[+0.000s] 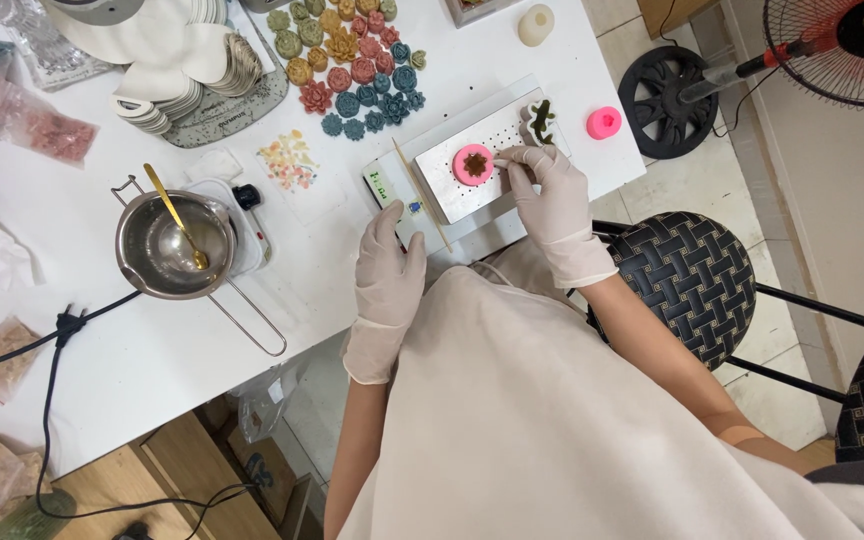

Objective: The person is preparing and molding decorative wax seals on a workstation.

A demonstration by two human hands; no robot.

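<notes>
I'm looking at a small home craft workshop. A white surface (512, 60) carries a steel melting pot (174, 246) on a little hot plate. Beyond the pot lie rows of coloured flower-shaped castings (352, 62); right of it sits a pink mould (473, 164) on a perforated metal tray (492, 140). Bags of pink flakes (47, 128) lie left of the pot.
</notes>
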